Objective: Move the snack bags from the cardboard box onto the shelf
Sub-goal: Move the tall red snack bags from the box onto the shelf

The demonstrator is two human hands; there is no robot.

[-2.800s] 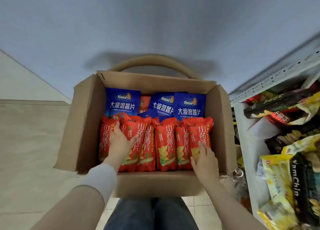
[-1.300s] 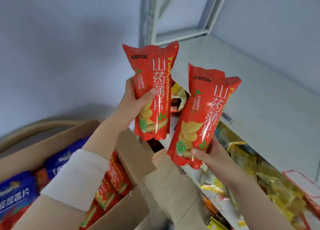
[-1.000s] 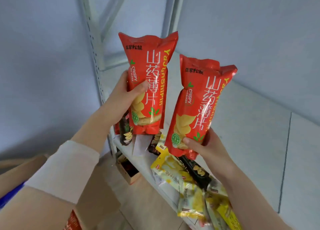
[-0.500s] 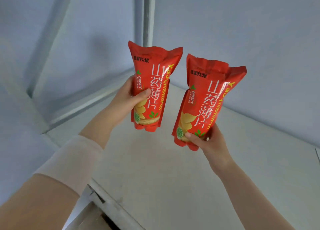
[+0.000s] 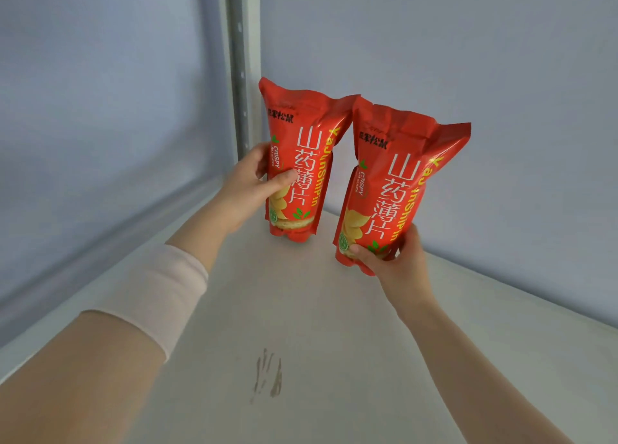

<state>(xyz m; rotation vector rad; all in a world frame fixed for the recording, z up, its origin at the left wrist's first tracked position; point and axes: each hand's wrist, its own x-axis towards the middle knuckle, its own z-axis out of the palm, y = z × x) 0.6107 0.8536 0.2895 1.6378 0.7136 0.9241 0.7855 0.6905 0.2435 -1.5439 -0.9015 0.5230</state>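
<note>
Head view: left bag (image 5: pixel 307 162), right bag (image 5: pixel 391 182) read "CRISPY", "山药薄片".

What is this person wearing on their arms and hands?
The left arm has a pale pink sleeve cuff round the forearm. The right arm shows no sleeve. The left grip and right grip are bare hands: no gloves or rings show.

Shop or stockroom, metal shelving (image 5: pixel 317 309), packaged snacks (image 5: pixel 388 189)
</note>
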